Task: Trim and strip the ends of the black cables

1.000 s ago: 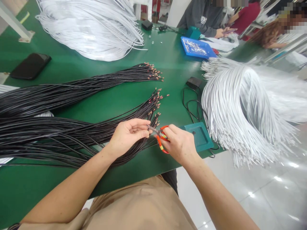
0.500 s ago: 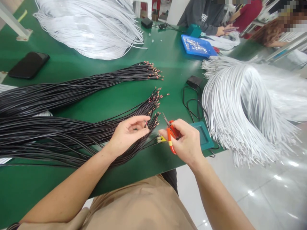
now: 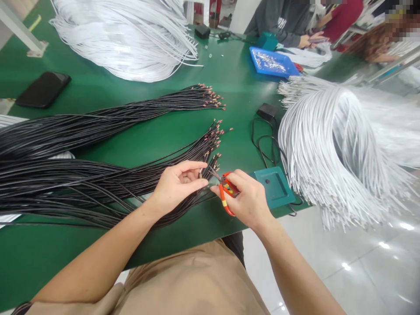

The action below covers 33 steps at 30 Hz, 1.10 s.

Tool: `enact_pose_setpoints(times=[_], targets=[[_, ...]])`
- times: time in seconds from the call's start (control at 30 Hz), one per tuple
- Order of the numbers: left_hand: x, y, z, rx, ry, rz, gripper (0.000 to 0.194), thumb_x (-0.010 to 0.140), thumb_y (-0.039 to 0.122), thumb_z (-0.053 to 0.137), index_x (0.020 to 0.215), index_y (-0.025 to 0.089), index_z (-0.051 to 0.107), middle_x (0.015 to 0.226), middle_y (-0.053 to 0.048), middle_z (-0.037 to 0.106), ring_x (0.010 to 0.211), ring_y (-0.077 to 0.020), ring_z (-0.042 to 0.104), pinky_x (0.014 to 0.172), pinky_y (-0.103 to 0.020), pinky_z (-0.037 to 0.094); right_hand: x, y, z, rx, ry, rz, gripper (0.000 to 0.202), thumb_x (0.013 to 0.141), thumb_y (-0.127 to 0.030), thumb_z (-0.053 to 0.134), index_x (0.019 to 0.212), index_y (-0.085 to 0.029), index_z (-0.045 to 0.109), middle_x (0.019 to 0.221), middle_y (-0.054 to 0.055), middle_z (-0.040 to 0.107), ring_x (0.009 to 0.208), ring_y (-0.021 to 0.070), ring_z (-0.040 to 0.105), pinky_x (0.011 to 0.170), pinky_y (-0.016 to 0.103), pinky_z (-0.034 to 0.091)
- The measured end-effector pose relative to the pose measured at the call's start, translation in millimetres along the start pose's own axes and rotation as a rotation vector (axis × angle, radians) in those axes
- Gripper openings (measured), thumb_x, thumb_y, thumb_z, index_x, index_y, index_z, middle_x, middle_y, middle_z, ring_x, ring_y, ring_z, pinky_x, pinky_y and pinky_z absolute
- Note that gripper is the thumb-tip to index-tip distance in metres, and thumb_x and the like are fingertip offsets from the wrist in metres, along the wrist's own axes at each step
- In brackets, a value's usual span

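My left hand (image 3: 180,183) is curled with thumb and forefinger a little apart, around the end of a thin black cable (image 3: 201,173). Fingers partly hide where that cable is gripped. My right hand (image 3: 247,194) is closed round small red-handled cutting pliers (image 3: 225,194); their narrow jaws look parted and point left, close to the left fingertips. Under and behind the left hand lies the nearer bundle of black cables (image 3: 131,181), with stripped coppery and coloured wire ends to the right. A second black cable bundle (image 3: 147,105) stretches across the table farther off.
Large piles of white cables lie at the back (image 3: 124,39) and at the right (image 3: 311,144). A teal shallow tray (image 3: 277,186), a black adapter (image 3: 267,111) with its cord, a blue tray (image 3: 274,63) of small metal parts and a phone (image 3: 44,89) are on the green table. Co-workers sit beyond.
My right hand has moved left and slightly down, bringing the pliers' jaws up to the left fingertips. My left hand has shifted only slightly right.
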<state>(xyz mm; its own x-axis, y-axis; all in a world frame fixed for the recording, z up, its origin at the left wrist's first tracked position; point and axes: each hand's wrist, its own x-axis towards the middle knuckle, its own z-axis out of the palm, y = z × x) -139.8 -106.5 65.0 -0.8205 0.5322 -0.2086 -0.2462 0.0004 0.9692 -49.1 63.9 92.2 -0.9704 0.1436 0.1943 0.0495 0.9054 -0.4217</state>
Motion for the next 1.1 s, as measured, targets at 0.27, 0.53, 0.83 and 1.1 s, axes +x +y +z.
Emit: enact_pose_setpoints(times=[0.27,0.53,0.83,1.1], targets=[[-0.3,1.9,0.5,0.053,0.018,-0.012,0.038,0.063,0.025,0.079,0.1,0.018,0.072,0.078,-0.001,0.065,0.07,-0.0115,0.059,0.069,-0.024,0.05,-0.5,0.0,2.7,-0.081,-0.042,-0.043,0.031,0.084,-0.047,0.059,0.071,-0.019,0.058,0.068,0.0,0.054,0.055,0.0105,0.045,0.053,0.024,0.032],[-2.2,2.5,0.6,0.09,0.053,0.042,0.031,0.065,0.026,0.078,0.095,0.018,0.073,0.074,0.0,0.063,0.066,-0.0104,0.058,0.067,-0.024,0.05,-1.1,-0.1,2.7,-0.091,-0.055,-0.044,0.029,0.084,-0.045,0.06,0.071,-0.019,0.059,0.068,0.001,0.055,0.057,0.011,0.048,0.054,0.024,0.033],[3.2,-0.4,-3.6,-0.044,0.037,0.066,0.044,0.063,0.022,0.08,0.105,0.018,0.068,0.077,0.0,0.072,0.081,-0.0157,0.068,0.083,-0.029,0.053,-2.4,0.8,3.6,-0.085,-0.048,-0.034,0.031,0.084,-0.046,0.06,0.07,-0.019,0.058,0.068,0.0,0.054,0.056,0.0098,0.045,0.053,0.024,0.032],[3.8,6.1,-1.7,-0.202,0.002,-0.04,0.055,0.065,0.021,0.08,0.115,0.017,0.056,0.073,0.0,0.073,0.07,-0.0151,0.071,0.071,-0.027,0.055,6.9,12.3,-3.6,-0.132,0.002,0.012,0.034,0.084,-0.049,0.058,0.071,-0.019,0.06,0.069,0.001,0.057,0.055,0.0102,0.046,0.052,0.024,0.03]])
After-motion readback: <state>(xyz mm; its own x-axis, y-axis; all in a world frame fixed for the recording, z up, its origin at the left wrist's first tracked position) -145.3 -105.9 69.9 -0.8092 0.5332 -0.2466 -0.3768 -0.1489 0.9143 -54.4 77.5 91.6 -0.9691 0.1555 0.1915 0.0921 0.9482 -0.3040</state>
